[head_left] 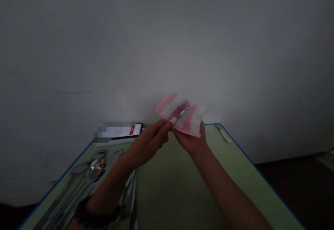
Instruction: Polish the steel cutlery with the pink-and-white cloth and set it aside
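Note:
Over the table, my left hand (153,141) pinches the pale handle of a small metal fork (182,112). The fork's head points up and to the right, and its outline is slightly blurred. A pink-and-white striped cloth (191,121) lies spread behind and under the fork head. My right hand (191,142) supports this cloth from below, its fingers mostly hidden by the fabric. The hands are close together, with the left fingertips near the cloth's lower edge.
Several metal spoons and ladles (95,171) lie at the table's left, partly behind my left forearm. A phone (126,131) rests at the back left. Another pale-handled fork (223,134) lies at the back right. The green table (169,195) has blue edges and meets a grey wall (167,49).

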`<state>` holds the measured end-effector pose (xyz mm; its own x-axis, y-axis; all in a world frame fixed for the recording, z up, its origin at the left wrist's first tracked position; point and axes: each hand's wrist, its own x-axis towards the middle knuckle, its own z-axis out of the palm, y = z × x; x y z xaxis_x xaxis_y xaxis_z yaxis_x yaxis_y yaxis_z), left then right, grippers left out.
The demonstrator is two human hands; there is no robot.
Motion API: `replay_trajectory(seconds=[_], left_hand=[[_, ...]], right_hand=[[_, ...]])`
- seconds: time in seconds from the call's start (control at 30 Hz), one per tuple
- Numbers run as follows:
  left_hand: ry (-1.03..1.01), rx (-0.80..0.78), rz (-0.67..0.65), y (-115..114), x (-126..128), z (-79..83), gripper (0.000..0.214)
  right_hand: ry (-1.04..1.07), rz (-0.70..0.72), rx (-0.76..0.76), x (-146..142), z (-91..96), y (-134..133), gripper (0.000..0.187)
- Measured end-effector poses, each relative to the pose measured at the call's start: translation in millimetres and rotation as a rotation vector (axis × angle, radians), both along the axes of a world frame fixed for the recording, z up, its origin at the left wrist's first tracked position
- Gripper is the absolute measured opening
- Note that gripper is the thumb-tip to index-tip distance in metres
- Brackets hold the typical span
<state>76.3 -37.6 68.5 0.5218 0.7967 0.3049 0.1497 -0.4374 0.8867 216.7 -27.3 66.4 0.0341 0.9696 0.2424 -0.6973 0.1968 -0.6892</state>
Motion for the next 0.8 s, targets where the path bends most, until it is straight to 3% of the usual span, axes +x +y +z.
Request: replay_trajectory(seconds=[0.23, 0.5, 0.63, 0.8], left_hand=[[0.005, 0.024, -0.025, 1, -2, -1.2, 0.025], [0.011, -0.002, -0.09, -2, 10, -12.8, 0.026], [-0.025, -0.069, -0.125, -2, 16, -18.4, 0.024], [0.017, -0.17, -0.304, 0, 4, -14.1, 0.021]], right_hand=[[0.225, 0.144, -0.093, -4, -0.5, 6, 0.008], [0.275, 0.074, -0.127, -1, -2.6, 10, 0.007], [0.225, -0.047, -0.167, -4, -9.6, 16, 0.02], [0.086, -0.244, -0.133, -3, -16.6, 21, 0.034]])
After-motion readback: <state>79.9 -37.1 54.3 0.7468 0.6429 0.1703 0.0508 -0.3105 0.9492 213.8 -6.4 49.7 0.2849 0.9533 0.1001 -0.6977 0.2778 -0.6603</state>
